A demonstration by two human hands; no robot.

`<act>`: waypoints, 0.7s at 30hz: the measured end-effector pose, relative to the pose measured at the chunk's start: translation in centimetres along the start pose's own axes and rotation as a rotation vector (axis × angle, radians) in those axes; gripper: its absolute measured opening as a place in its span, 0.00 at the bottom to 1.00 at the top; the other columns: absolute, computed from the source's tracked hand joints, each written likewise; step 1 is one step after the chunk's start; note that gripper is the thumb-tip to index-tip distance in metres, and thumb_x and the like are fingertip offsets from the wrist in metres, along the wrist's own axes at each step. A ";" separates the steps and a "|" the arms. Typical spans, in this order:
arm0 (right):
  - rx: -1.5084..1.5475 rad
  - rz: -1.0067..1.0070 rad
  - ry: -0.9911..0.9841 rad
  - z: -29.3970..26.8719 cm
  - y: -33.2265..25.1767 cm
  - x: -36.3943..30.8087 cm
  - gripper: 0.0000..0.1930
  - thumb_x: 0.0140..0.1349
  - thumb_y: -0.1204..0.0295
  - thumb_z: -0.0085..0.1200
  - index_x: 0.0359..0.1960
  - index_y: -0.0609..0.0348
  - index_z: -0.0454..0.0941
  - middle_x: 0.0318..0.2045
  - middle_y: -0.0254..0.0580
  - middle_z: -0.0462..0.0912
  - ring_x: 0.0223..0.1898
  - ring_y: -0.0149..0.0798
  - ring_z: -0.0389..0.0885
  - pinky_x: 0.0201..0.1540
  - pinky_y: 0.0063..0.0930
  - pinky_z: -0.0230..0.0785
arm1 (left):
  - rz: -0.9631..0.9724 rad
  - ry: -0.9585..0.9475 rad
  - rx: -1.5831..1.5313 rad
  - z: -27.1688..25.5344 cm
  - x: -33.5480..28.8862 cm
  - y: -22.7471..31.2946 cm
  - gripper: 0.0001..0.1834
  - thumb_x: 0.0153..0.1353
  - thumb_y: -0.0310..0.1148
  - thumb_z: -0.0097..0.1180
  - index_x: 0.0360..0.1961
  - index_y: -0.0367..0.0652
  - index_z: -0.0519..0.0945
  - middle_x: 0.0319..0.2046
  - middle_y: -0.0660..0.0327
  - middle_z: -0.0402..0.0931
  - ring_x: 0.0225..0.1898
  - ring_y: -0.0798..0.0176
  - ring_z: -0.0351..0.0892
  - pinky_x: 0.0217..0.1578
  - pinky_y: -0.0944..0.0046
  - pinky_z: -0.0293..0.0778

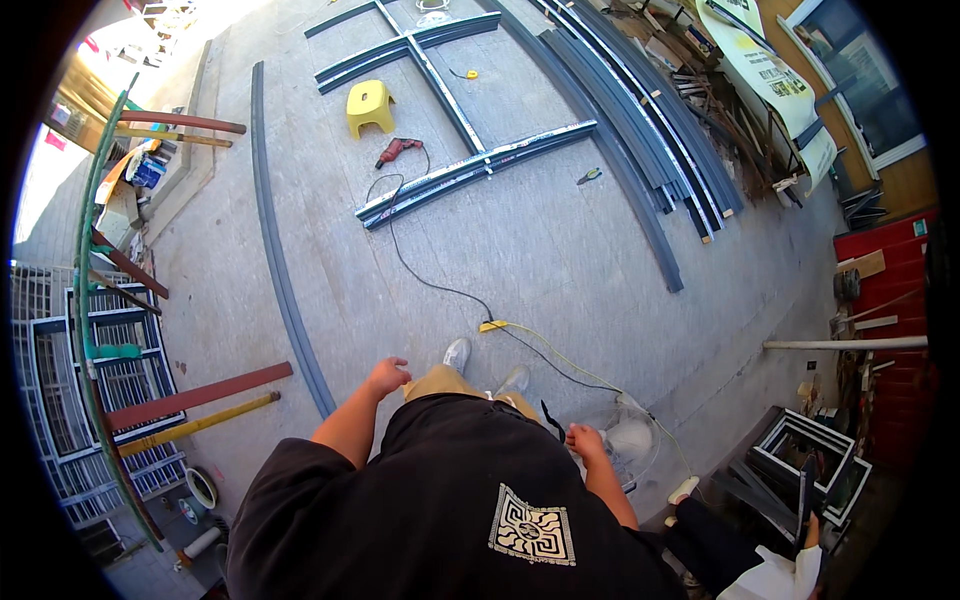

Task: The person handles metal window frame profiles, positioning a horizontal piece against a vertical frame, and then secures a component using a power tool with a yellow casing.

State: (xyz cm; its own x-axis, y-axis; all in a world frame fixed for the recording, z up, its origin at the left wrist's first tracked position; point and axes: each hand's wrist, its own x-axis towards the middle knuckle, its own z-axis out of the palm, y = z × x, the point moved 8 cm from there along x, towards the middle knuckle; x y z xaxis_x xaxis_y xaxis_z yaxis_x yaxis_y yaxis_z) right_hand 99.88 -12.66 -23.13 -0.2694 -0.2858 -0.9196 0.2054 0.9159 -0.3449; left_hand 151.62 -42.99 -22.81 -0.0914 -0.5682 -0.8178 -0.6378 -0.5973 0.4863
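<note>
My left hand [388, 376] hangs beside my left hip with nothing visible in it. Its fingers point inward, loosely apart. On the other side, my right hand [585, 440] is curled closed at waist height. A thin black strip-like piece [552, 420] rises at its fingers; its kind is unclear and so is how it is gripped. Ahead on the concrete lies a frame of grey metal profiles [475, 165]. A red corded power drill [398, 151] rests beside the frame's near bar, next to a yellow step stool [370, 108]. Both hands are well away from these.
The drill's black cord runs past a yellow piece [493, 326] near my feet. Pliers [590, 176] and a tape measure [471, 74] lie by the frame. Long grey profiles [285, 250] lie left; more are stacked right. A rack [100, 400] borders the left. Another person [770, 575] is lower right.
</note>
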 end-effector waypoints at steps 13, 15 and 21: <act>0.068 0.014 0.033 1.0 0.0 -1.7 0.16 0.72 0.59 0.59 0.48 0.60 0.80 0.35 0.36 0.84 0.32 0.33 0.83 0.33 0.28 0.74 | -0.011 -0.033 0.154 -0.1 -1.3 2.6 0.33 0.56 0.27 0.61 0.67 0.39 0.78 0.41 0.51 0.87 0.43 0.58 0.87 0.47 0.59 0.81; 0.065 0.007 0.036 1.1 0.4 -1.5 0.16 0.72 0.59 0.59 0.47 0.60 0.81 0.35 0.36 0.84 0.32 0.33 0.83 0.33 0.28 0.73 | -0.007 -0.045 0.151 0.0 -1.4 2.4 0.33 0.56 0.27 0.61 0.67 0.39 0.78 0.41 0.51 0.87 0.43 0.58 0.87 0.47 0.59 0.81; 0.020 0.008 0.016 1.2 0.7 -0.9 0.18 0.73 0.57 0.58 0.51 0.59 0.81 0.37 0.39 0.85 0.34 0.34 0.84 0.36 0.29 0.76 | -0.023 -0.043 0.097 -0.4 -1.2 2.0 0.34 0.53 0.27 0.62 0.66 0.40 0.79 0.41 0.51 0.86 0.42 0.58 0.86 0.45 0.58 0.81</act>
State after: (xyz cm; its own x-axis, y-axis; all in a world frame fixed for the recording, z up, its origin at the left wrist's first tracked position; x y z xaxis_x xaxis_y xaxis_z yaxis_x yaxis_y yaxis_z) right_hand 101.37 -12.06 -22.77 -0.2826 -0.2735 -0.9194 0.2262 0.9125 -0.3409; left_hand 150.77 -43.71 -20.74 -0.1074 -0.5284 -0.8422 -0.7110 -0.5513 0.4366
